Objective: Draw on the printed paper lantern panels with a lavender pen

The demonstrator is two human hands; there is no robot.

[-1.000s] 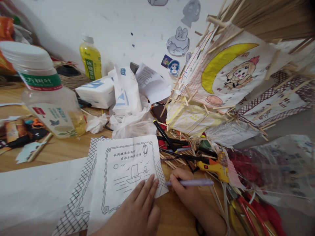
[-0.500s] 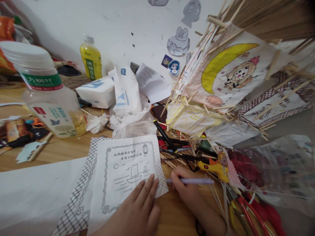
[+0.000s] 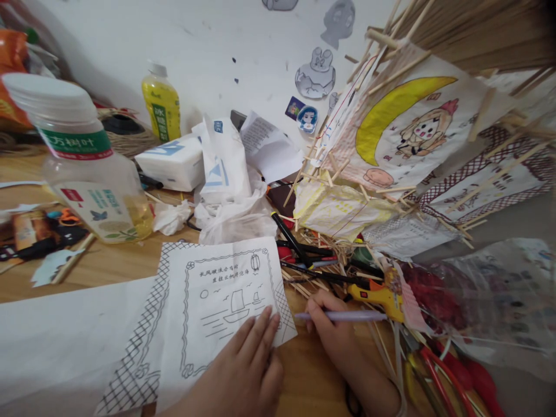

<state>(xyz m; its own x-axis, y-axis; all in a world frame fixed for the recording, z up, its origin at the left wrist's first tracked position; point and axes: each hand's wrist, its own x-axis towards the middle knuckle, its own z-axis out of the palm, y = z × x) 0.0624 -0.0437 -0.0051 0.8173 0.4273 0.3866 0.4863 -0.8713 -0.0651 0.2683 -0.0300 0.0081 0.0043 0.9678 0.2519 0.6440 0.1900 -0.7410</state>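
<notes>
A sheet of white paper (image 3: 174,324) lies on the wooden table, drawn with sailboats, birds, a lantern, lines of writing and a wavy border. Across its lower right part my left hand (image 3: 249,359) rests flat, fingers stretched out. Just off the paper's right edge, my right hand (image 3: 330,321) grips a light purple pen (image 3: 360,315). The pen lies nearly level, its tip pointing left at the crosshatched right margin; whether it touches the paper I cannot tell. Crosshatching also fills a strip along the left, beside a blank white area (image 3: 65,341).
A large plastic bottle (image 3: 98,191) stands at left, with a yellow drink bottle (image 3: 161,104) behind. Tissue packs (image 3: 174,165) sit at the back. Markers, sticks and a yellow glue gun (image 3: 377,298) crowd the right, near red-handled scissors (image 3: 443,376). Decorated stick-frame lanterns (image 3: 403,121) rise at upper right.
My right hand has shifted slightly right with the pen, whose tip has drawn back a little from the paper's edge. My left hand stays put.
</notes>
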